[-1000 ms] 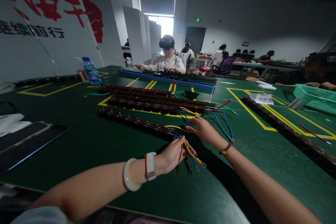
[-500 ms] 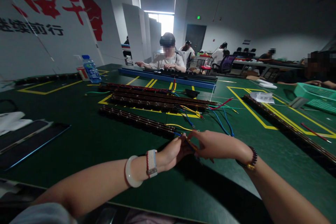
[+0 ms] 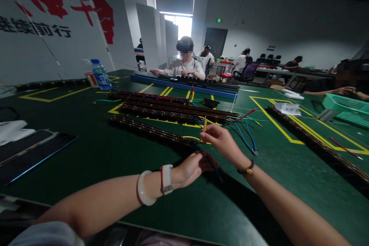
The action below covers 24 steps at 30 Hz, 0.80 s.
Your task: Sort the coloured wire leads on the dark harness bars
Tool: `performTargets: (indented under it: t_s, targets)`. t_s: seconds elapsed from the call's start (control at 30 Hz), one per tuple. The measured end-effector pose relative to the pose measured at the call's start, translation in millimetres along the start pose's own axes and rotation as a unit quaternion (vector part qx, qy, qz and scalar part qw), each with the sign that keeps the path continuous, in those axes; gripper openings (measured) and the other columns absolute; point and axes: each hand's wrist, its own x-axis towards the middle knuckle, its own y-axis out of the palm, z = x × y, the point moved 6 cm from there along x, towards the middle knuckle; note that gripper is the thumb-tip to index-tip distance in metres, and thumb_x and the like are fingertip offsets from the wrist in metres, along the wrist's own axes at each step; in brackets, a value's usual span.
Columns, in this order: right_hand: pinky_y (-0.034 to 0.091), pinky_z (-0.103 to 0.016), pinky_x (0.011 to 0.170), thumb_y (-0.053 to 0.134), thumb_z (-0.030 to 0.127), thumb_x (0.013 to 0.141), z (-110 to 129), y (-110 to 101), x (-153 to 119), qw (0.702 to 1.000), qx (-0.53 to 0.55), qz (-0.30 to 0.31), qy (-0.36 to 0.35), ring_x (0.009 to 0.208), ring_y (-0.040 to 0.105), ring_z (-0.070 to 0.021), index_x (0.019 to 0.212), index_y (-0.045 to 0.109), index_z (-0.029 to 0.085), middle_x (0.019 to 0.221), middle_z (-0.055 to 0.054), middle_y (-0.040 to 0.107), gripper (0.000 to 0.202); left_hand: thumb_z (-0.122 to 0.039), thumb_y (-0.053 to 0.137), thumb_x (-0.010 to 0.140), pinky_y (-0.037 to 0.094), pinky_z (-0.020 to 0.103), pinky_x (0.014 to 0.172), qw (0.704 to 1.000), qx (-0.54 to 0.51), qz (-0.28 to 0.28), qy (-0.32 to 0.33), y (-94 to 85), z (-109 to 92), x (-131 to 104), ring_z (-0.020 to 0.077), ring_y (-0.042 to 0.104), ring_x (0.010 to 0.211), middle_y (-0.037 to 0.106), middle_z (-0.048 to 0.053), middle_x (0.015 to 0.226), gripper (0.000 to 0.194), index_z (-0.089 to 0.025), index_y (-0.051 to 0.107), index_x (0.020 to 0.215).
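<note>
A long black strip with metal rails lies in front of me, its near right end by my hands. My left hand is closed at that end, the fingers curled and partly in shadow. A dark blue wire runs across its fingers and hangs down past them. Above and to the right, my right hand pinches a yellow wire between thumb and fingers, one piece of it pointing up. More yellow wire lies between the strip's end and this hand.
Similar black strips with coloured wires lie behind, and a further strip is at the right. Blue wires curl beyond my right hand. A bottle, dark tablet and green basket stand around. A co-worker sits opposite.
My right hand has moved up and left, away from the blue wire beside my left hand, and now pinches the yellow wire. My left hand stays nearly in place.
</note>
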Motion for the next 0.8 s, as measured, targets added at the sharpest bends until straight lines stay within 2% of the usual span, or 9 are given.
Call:
performTargets:
  t_s: [0.1,0.17,0.27,0.43,0.6,0.8]
  targets:
    - [0.039,-0.014,0.067,0.055,0.035,0.085,-14,16,0,0.993,-0.115,-0.010,-0.036,0.076,0.054,-0.0058,0.096,0.064,0.013,0.088,-0.004,0.060,0.026,-0.014,0.043,0.084,0.044,0.033,0.080,1.000,-0.013,-0.007,-0.004,-1.2,1,2,0.0161,0.060,0.078,0.062,0.009,0.083,0.011,-0.010,0.053,0.086]
    - [0.039,-0.014,0.071,0.053,0.032,0.087,-22,23,0,0.987,-0.151,-0.005,-0.062,0.081,0.055,-0.0062,0.094,0.066,0.015,0.091,-0.003,0.061,0.022,-0.012,0.041,0.085,0.044,0.033,0.080,1.000,-0.021,-0.016,-0.011,-2.4,2,3,0.0152,0.060,0.078,0.061,0.009,0.084,0.011,-0.010,0.050,0.090]
    - [0.041,-0.014,0.074,0.054,0.034,0.087,-29,24,-1,0.987,-0.143,-0.017,-0.077,0.084,0.057,-0.0068,0.098,0.066,0.016,0.093,-0.004,0.061,0.025,-0.010,0.038,0.087,0.043,0.034,0.082,0.999,-0.029,-0.028,-0.020,-3.7,3,4,0.0150,0.059,0.081,0.060,0.009,0.087,0.012,-0.011,0.047,0.095]
    - [0.041,-0.013,0.064,0.061,0.039,0.081,-32,22,-2,0.990,-0.110,-0.077,-0.053,0.074,0.056,-0.0063,0.096,0.059,0.011,0.085,-0.004,0.060,0.032,-0.010,0.036,0.088,0.043,0.033,0.082,0.999,-0.026,-0.040,-0.024,-5.0,3,4,0.0135,0.057,0.079,0.058,0.008,0.086,0.011,-0.011,0.046,0.093]
    - [0.041,-0.013,0.067,0.062,0.037,0.081,-31,27,-2,0.991,-0.104,-0.071,-0.054,0.076,0.057,-0.0053,0.091,0.062,0.013,0.086,-0.002,0.061,0.026,-0.010,0.036,0.088,0.044,0.034,0.082,0.998,-0.029,-0.047,-0.021,-9.5,6,5,0.0143,0.057,0.082,0.058,0.008,0.090,0.013,-0.011,0.044,0.099]
    - [0.041,-0.011,0.068,0.062,0.033,0.081,-28,27,-2,0.991,-0.098,-0.069,-0.056,0.077,0.057,-0.0044,0.094,0.064,0.015,0.087,-0.001,0.061,0.023,-0.010,0.035,0.089,0.044,0.033,0.082,0.998,-0.024,-0.053,-0.026,-6.9,4,4,0.0132,0.057,0.081,0.057,0.007,0.089,0.014,-0.011,0.044,0.099]
